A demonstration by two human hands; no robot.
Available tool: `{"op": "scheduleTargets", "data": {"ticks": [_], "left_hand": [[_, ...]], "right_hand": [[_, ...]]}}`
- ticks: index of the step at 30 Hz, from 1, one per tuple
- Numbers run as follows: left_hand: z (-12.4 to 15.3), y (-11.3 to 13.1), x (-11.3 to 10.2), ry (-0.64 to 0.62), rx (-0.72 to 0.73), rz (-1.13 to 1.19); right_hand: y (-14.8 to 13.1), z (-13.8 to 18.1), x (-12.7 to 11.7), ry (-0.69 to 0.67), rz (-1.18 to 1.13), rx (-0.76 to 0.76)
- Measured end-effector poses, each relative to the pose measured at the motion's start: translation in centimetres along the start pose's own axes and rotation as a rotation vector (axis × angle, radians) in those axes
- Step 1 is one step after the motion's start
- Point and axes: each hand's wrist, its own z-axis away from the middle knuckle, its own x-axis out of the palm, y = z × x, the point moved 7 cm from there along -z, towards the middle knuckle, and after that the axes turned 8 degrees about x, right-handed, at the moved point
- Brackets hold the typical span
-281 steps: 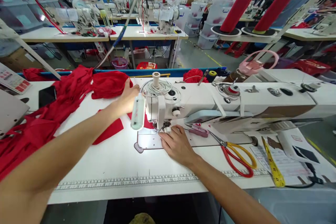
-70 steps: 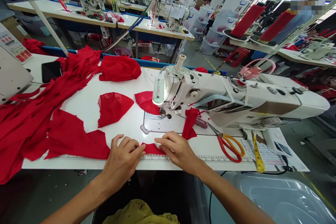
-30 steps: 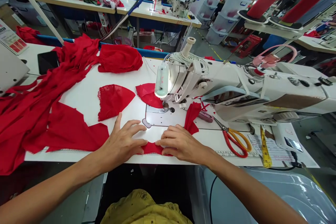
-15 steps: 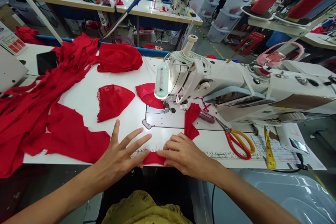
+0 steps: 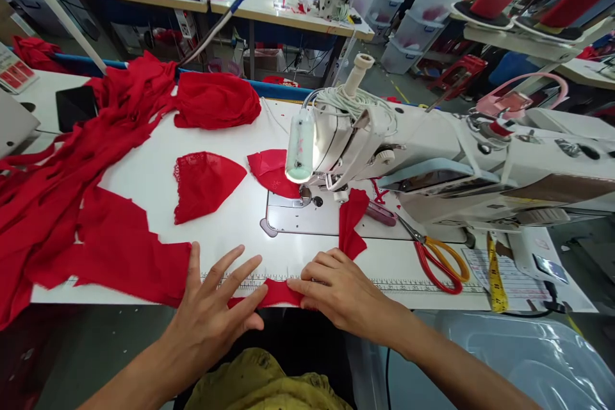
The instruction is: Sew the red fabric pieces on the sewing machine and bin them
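A narrow red fabric strip (image 5: pixel 276 293) lies flat along the printed ruler at the front edge of the white sewing table (image 5: pixel 230 240). My left hand (image 5: pixel 211 311) presses its left end with fingers spread. My right hand (image 5: pixel 336 288) presses the other end, fingertips on the cloth. The strip's far end (image 5: pixel 352 221) runs up toward the needle of the white sewing machine (image 5: pixel 413 154). Neither hand grips anything.
Two red lace cup pieces (image 5: pixel 204 182) (image 5: pixel 271 170) lie left of the needle. Red fabric heaps (image 5: pixel 96 173) cover the table's left side. Red-and-yellow scissors (image 5: pixel 437 259), a yellow tape measure (image 5: pixel 494 275) and papers lie at right. A phone (image 5: pixel 74 106) sits far left.
My left hand has slid left along the strip with fingers spread, stretching it flat. My right hand stays pressed on the right end. The view has tilted slightly down.
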Motion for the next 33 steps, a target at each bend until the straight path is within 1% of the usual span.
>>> {"op": "scheduleTargets", "data": {"ticks": [3, 7, 15, 20, 23, 28, 33], "left_hand": [[-0.4, 0.0, 0.1, 0.046, -0.072, 0.035], [-0.7, 0.4, 0.2, 0.105, -0.116, 0.015], [0.6, 0.9, 0.6, 0.102, -0.049, -0.074], [0.9, 1.3, 0.8, 0.139, -0.071, -0.121], [1.0, 1.4, 0.8, 0.146, -0.075, -0.134], [1.3, 1.1, 0.9, 0.102, -0.07, -0.117], [1.3, 0.8, 0.8, 0.121, -0.1, -0.084]], "right_hand": [[0.0, -0.1, 0.0, 0.0, 0.016, 0.003], [-0.1, -0.1, 0.0, 0.017, 0.048, -0.004], [-1.3, 0.5, -0.1, 0.131, 0.2, -0.038], [-2.4, 0.8, -0.5, 0.197, 0.258, -0.068], [-2.6, 0.8, -0.4, 0.196, 0.256, -0.07], [-1.8, 1.0, 0.3, 0.165, 0.194, -0.041], [-1.6, 0.8, 0.4, 0.142, 0.141, -0.022]]}}
